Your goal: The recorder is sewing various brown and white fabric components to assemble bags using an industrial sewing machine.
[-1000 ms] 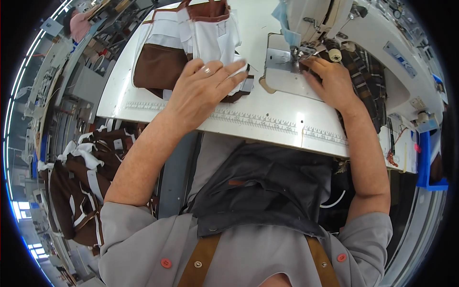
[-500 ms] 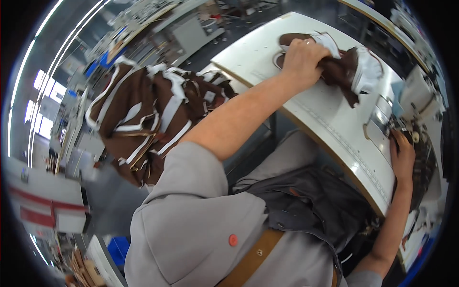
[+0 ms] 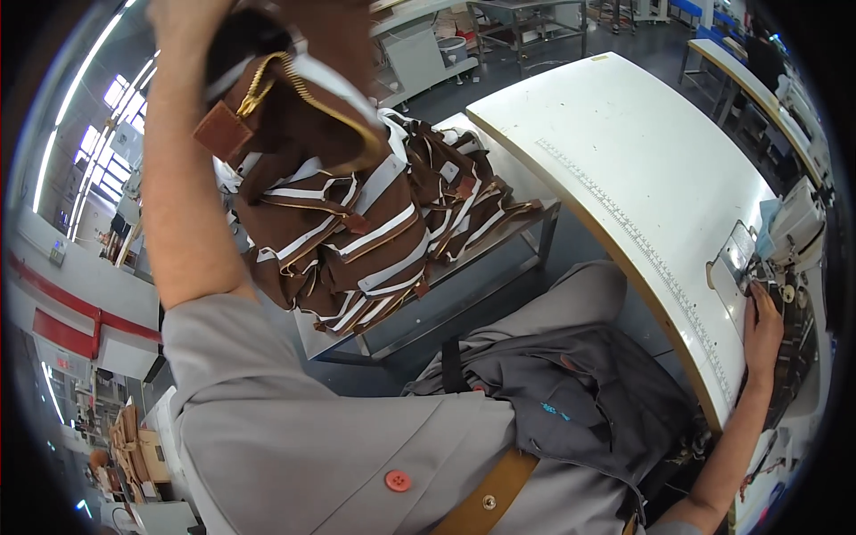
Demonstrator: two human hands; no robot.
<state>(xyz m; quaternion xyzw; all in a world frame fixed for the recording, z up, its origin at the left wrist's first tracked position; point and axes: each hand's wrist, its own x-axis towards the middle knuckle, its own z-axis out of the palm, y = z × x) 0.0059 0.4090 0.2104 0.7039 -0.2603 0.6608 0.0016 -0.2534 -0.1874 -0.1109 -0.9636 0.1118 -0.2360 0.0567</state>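
Note:
My left hand (image 3: pixel 183 20), blurred at the upper left with fingertips out of sight, holds up a brown bag (image 3: pixel 316 125) with a gold zipper (image 3: pixel 254 94) and leather tab (image 3: pixel 223 129). Below it lies a heaped pile of brown bags (image 3: pixel 374 254) with white strips. At the right, my right hand (image 3: pixel 762 325) rests by the needle plate of the white sewing machine (image 3: pixel 794 227), fingers extended, partly hidden. Dark plaid cloth lies beside that hand.
The white machine table (image 3: pixel 606 134) with a printed ruler runs along my right. A metal-framed stand (image 3: pixel 522 254) carries the pile. Other benches (image 3: pixel 713 58), a red pipe (image 3: pixel 62 294) and cardboard pieces (image 3: pixel 134 446) surround me.
I have turned leftward. My left hand has lifted the brown and white piece off the machine table and over the pile. My right hand stays beside the machine.

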